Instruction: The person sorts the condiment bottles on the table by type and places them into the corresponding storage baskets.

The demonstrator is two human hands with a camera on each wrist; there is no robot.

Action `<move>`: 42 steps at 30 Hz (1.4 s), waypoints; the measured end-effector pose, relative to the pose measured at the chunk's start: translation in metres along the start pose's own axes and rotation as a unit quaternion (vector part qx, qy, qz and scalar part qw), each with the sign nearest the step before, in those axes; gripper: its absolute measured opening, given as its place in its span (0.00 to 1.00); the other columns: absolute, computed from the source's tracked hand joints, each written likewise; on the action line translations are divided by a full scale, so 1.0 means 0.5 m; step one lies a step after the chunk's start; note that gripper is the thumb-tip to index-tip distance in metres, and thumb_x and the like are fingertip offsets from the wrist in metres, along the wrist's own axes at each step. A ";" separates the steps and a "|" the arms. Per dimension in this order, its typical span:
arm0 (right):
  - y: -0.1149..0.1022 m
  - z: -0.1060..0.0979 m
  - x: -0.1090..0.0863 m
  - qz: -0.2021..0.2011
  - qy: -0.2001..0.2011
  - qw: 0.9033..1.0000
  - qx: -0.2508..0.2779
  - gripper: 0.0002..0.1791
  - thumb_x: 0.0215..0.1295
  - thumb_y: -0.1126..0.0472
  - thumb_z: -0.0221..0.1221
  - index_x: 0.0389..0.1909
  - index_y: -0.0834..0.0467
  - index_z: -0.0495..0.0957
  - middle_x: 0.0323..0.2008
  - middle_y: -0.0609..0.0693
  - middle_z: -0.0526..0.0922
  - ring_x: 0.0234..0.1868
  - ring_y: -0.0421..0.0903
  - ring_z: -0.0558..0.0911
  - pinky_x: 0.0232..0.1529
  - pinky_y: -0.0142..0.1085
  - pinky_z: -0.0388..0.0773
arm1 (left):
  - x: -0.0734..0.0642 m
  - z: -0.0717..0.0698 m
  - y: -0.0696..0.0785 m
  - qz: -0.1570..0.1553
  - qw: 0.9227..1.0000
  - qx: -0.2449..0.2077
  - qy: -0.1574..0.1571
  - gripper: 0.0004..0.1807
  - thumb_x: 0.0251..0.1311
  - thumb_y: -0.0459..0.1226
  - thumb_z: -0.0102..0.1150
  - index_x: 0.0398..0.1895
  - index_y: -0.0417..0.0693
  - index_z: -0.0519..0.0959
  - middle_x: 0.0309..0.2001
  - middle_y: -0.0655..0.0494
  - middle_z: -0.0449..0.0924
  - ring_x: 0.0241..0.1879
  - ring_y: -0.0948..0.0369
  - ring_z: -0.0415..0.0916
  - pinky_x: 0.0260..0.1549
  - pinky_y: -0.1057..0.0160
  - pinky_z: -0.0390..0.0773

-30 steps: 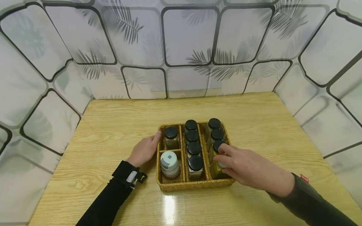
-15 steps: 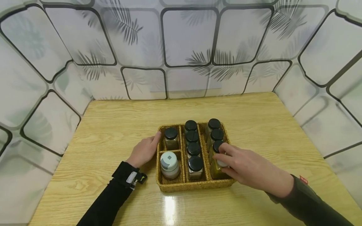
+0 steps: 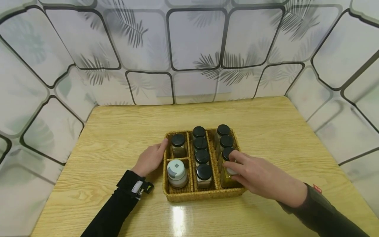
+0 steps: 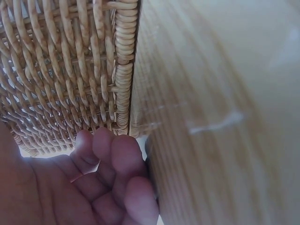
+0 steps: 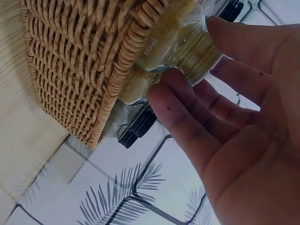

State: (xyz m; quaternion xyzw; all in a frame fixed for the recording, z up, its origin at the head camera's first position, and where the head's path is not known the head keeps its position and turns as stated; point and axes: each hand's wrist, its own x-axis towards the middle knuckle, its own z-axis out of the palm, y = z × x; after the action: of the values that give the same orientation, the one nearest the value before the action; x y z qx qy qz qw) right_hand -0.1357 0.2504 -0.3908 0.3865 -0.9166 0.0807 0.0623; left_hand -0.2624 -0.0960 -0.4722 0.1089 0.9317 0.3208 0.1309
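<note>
A woven wicker basket with compartments stands on the table. At its right front corner my right hand holds a glass jar of yellow contents between thumb and fingers; the pale mouth of this jar, without a black lid, shows under them. In the right wrist view the same jar sits between the thumb and fingertips, partly hidden by them. My left hand rests against the basket's left side, thumb at the rim. In the left wrist view its loosely bent fingers touch the woven wall low down.
Several black-lidded jars fill the middle and right compartments. A black-lidded jar is at back left, and a white-lidded jar at front left. The wooden table meets patterned fabric walls at the back and sides.
Between one second and half a second ago, my right index finger lifted slightly at the jar's mouth. Otherwise both hands and the basket hold their places; the view shifts a little.
</note>
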 end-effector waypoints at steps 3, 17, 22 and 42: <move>0.000 -0.001 0.000 0.001 0.000 1.000 0.006 0.24 0.60 0.62 0.72 0.58 0.54 0.80 0.49 0.49 0.73 0.30 0.34 0.69 0.28 0.24 0.72 | 0.000 0.000 0.000 0.003 1.000 -0.002 0.005 0.48 0.71 0.71 0.16 0.43 0.46 0.81 0.35 0.43 0.77 0.49 0.50 0.80 0.51 0.48 0.74; -0.003 -0.001 -0.008 0.001 0.037 0.999 -0.012 0.25 0.59 0.56 0.72 0.58 0.53 0.80 0.48 0.47 0.77 0.32 0.34 0.71 0.31 0.30 0.75 | -0.002 0.000 -0.001 0.002 1.000 0.006 0.001 0.49 0.71 0.71 0.16 0.41 0.43 0.80 0.35 0.42 0.76 0.41 0.54 0.78 0.44 0.51 0.72; 0.000 0.002 -0.014 -0.002 0.084 0.996 -0.010 0.24 0.59 0.54 0.72 0.55 0.53 0.81 0.47 0.47 0.78 0.32 0.34 0.72 0.30 0.30 0.74 | -0.001 0.003 -0.001 0.000 1.000 0.007 0.008 0.48 0.70 0.72 0.15 0.37 0.46 0.80 0.28 0.47 0.72 0.38 0.55 0.77 0.42 0.53 0.72; 0.043 0.009 -0.045 0.094 0.136 0.986 -0.020 0.21 0.66 0.50 0.66 0.57 0.55 0.81 0.52 0.51 0.82 0.51 0.49 0.84 0.44 0.46 0.83 | -0.003 -0.001 0.005 0.015 1.000 0.005 0.015 0.46 0.73 0.69 0.16 0.37 0.46 0.79 0.26 0.49 0.69 0.37 0.53 0.77 0.43 0.52 0.72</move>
State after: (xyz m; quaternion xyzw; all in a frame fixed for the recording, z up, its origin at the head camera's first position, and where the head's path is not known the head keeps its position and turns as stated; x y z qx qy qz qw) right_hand -0.1358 0.2797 -0.4012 0.2824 -0.9334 0.1198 0.1860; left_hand -0.2606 -0.0948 -0.4701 0.1186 0.9334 0.3198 0.1116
